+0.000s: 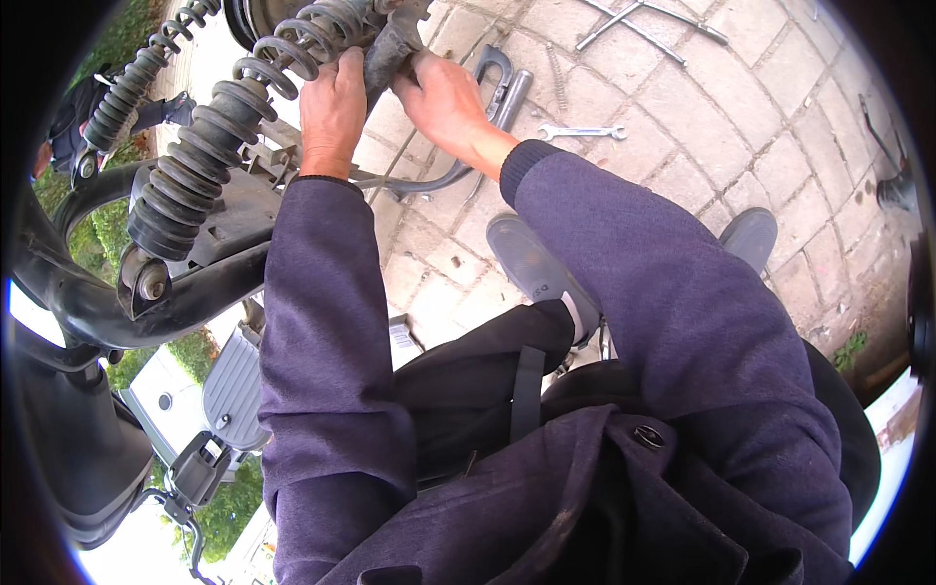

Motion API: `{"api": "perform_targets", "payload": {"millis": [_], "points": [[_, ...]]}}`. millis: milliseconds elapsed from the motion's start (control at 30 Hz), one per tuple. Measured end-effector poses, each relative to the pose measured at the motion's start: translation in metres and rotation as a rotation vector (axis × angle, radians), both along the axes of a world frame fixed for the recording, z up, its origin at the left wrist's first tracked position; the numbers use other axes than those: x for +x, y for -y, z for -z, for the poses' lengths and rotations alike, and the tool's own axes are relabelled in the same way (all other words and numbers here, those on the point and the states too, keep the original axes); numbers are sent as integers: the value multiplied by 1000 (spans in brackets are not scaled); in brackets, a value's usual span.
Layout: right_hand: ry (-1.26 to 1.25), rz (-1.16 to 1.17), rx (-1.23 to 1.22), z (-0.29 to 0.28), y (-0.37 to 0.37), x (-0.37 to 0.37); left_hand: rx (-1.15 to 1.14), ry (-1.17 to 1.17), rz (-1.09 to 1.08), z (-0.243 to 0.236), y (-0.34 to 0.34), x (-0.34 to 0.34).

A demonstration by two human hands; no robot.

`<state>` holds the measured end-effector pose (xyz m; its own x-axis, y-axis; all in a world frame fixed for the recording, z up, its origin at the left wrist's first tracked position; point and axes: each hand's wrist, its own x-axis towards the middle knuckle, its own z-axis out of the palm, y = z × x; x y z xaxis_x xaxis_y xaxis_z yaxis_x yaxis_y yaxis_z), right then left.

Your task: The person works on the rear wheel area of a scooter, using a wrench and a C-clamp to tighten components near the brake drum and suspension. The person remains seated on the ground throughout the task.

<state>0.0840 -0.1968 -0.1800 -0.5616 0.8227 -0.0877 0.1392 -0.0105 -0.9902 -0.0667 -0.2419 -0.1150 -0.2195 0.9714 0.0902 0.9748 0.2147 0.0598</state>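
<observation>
Both of my hands are at a dark, worn metal part (388, 60) near the top of a motor vehicle's rear assembly. My left hand (332, 115) is closed on its left side, beside a black coil-spring shock absorber (190, 175), with fingertips partly hidden. My right hand (447, 107) grips the same part from the right, fingers curled out of sight behind it. The shock's lower eye is bolted to a black tubular frame (185, 310). A second spring shock (132, 97) stands further left.
An open-end wrench (582, 132), crossed socket wrenches (639, 29) and a bent metal tube (509, 102) lie on the brick paving (799, 146). My shoes (531, 258) are below my arms. Another person's shoe (177, 109) shows at the upper left. A grey vehicle part (232, 390) is at the lower left.
</observation>
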Motion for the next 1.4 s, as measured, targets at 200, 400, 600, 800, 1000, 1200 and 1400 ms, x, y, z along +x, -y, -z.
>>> {"api": "perform_targets", "payload": {"millis": [200, 400, 600, 800, 1000, 1200, 1400], "points": [[-185, -20, -271, 6, -1, -4, -51, 99, -108, -5, -1, 6], [-433, -38, -1020, -3, 3, -12, -83, 34, -90, -9, -2, 10], [4, -6, -66, -8, 4, 1, -27, 226, -275, -10, -4, 19], [-146, -100, -252, -2, -3, -3, -103, 209, -274, -12, -5, 13], [-161, -21, -385, -6, 7, -6, -100, 158, -232, -9, -4, 11], [75, -72, 116, -6, -2, 5, -114, 27, -139, -6, -2, 9], [-392, -153, -785, 10, -3, -10, -125, -86, -47, -8, 1, 8]]}}
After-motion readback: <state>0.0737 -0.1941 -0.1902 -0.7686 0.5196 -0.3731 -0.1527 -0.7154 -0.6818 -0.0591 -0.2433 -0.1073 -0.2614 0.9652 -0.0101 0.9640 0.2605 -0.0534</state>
